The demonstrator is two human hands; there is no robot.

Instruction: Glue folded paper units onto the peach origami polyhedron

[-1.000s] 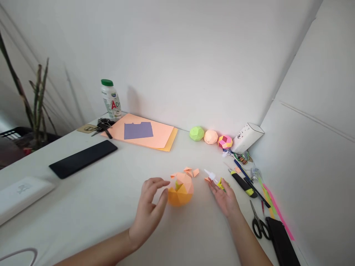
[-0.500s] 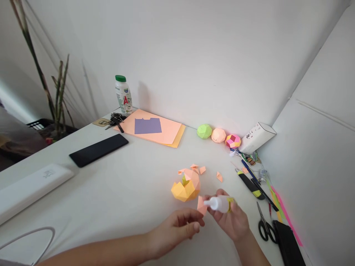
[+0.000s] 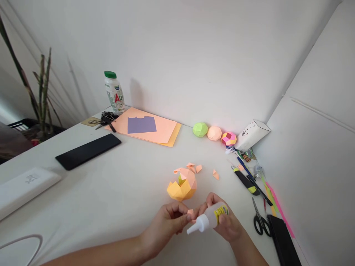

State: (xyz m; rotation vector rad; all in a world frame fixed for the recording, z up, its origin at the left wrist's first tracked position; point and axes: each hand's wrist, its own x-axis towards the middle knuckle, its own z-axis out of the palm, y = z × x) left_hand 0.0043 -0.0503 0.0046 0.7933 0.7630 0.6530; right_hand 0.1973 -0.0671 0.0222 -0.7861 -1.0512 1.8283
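Note:
Between the fingertips of my left hand (image 3: 168, 223) is a small folded peach paper piece (image 3: 190, 212), pinched by thumb and fingers. My right hand (image 3: 226, 221) is closed round a white glue bottle (image 3: 209, 218), whose nozzle slants down to the left in front of the left fingertips. The right fingertips come close to the paper piece; whether they touch it is hidden. Just beyond my hands lies a faceted yellow paper shell (image 3: 179, 191) with an open, jagged top. A faceted peach paper part (image 3: 190, 177) adjoins it behind, with loose peach paper pieces (image 3: 199, 169) nearby.
Along the wall stand faceted green (image 3: 200, 129), peach (image 3: 214, 133) and multicoloured (image 3: 229, 138) paper balls beside a white box (image 3: 253, 135). Right: a cutter knife (image 3: 245, 181), scissors (image 3: 260, 221), a black case (image 3: 283, 240). Left: a phone-like black slab (image 3: 88, 151), paper sheets (image 3: 163, 129), a bottle (image 3: 114, 92).
My left hand now pinches the peach piece, which was held up near the nozzle. The glue bottle has swung down and left, its nozzle pointing downward. The view has shifted slightly.

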